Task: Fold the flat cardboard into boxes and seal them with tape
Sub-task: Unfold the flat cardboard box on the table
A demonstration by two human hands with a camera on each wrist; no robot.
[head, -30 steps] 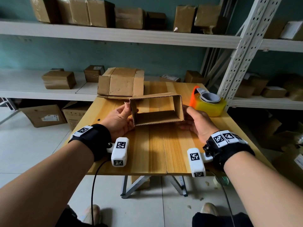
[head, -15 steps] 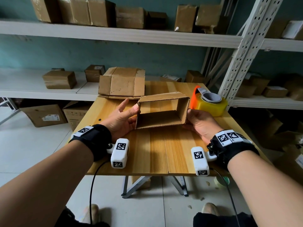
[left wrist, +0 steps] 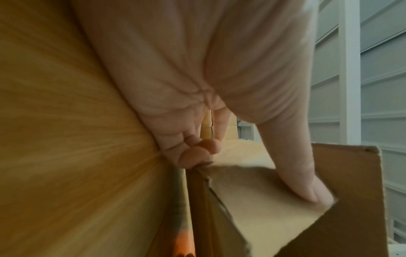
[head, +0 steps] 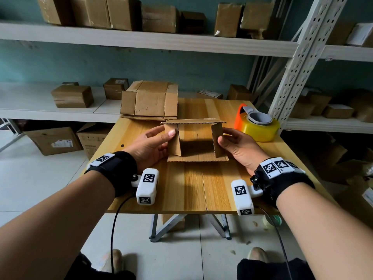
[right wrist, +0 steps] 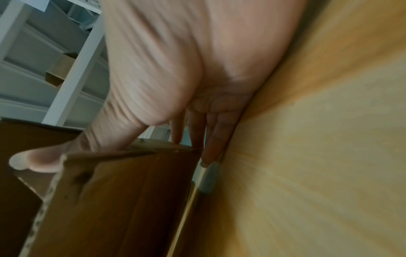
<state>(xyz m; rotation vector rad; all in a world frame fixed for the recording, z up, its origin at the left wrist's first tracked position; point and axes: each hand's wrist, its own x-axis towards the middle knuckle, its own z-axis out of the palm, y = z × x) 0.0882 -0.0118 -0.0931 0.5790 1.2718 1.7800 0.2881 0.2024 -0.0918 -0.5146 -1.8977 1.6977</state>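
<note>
1. The small brown cardboard box (head: 194, 138) sits near the middle of the light wooden table (head: 193, 188). It is opened into a tube, with its open end facing the person.
2. The left hand (head: 150, 145) pinches the side flap at 9 o'clock. The thumb (left wrist: 307, 187) presses the flap's front and the other fingers curl behind it.
3. The right hand (head: 238, 147) pinches the flap at 3 o'clock the same way, thumb (right wrist: 33, 161) on the flap and fingers along the outer wall.
4. I think the step now is folding the 2 short side flaps inward.
5. To do it well, push both flaps evenly until they lie flat across the opening. Bend them right on their crease lines (a crooked fold leaves gaps). Then fold the long flaps at 12 and 6 o'clock over them.
6. The cardboard is thin, stiff and matte, with wavy ridges along its cut edges. It should bend easily at the creases.
7. The shiny yellow roll of tape in its orange holder (head: 257, 126) waits at 2 o'clock, just beside the box.
8. A stack of flat brown cardboard (head: 150, 102) lies at 11 o'clock.
</note>
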